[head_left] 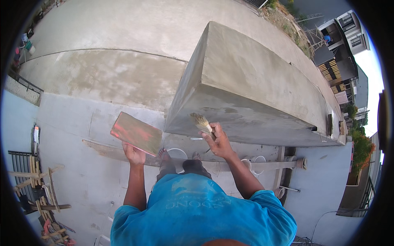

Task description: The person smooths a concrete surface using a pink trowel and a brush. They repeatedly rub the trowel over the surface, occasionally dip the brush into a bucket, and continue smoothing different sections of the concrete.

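Observation:
My left hand (134, 153) grips a flat rectangular board (137, 133), red showing through grey cement smears, held out at waist height. My right hand (218, 142) is wrapped round a paintbrush (200, 121) with pale, dirty bristles pointing up and forward. The brush is in front of the grey plastered side of a large block-like concrete structure (258, 117); I cannot tell whether the bristles touch it. Below my hands, a long plank (111, 151) runs crosswise near my bare feet (163, 155), and a white bucket (177, 150) shows partly between them.
More white buckets (257, 164) stand below at the right, near a pale wall (318, 180). Scrap lumber (41, 182) lies by a railing at the left. A concrete slab (102, 24) stretches beyond. Buildings (349, 30) and a frame scaffold (312, 37) are at the upper right.

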`<state>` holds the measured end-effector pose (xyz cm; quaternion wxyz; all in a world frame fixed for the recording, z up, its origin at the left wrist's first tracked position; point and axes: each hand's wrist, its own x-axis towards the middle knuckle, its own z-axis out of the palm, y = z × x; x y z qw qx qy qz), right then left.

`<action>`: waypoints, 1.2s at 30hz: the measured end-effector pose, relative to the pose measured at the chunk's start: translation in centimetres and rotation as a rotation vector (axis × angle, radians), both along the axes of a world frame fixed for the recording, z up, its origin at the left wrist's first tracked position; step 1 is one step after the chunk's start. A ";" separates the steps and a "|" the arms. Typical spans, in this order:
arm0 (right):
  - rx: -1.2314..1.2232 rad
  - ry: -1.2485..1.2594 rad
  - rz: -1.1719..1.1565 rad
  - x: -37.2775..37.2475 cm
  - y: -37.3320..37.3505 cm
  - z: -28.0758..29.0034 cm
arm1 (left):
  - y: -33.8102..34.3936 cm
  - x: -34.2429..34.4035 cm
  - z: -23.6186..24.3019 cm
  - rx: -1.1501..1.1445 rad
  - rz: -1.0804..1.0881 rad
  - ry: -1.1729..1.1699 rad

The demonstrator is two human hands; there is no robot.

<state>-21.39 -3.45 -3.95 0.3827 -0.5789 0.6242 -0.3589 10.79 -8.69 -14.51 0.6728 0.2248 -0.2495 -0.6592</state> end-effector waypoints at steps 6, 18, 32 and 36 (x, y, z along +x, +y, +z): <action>0.144 -0.469 0.085 11.8 -3.2 -1.9 | 6.8 -2.6 4.9 0.195 -0.077 0.441; -0.206 -0.560 0.336 12.6 -0.3 2.1 | 6.9 -3.3 6.3 -0.168 -0.119 0.312; -0.863 -0.066 -0.183 -7.4 1.2 29.9 | 5.2 -3.8 11.3 -0.208 -0.059 -0.394; -0.581 0.554 0.139 -5.3 -11.5 35.0 | 5.7 -1.3 6.1 -0.057 0.055 -0.687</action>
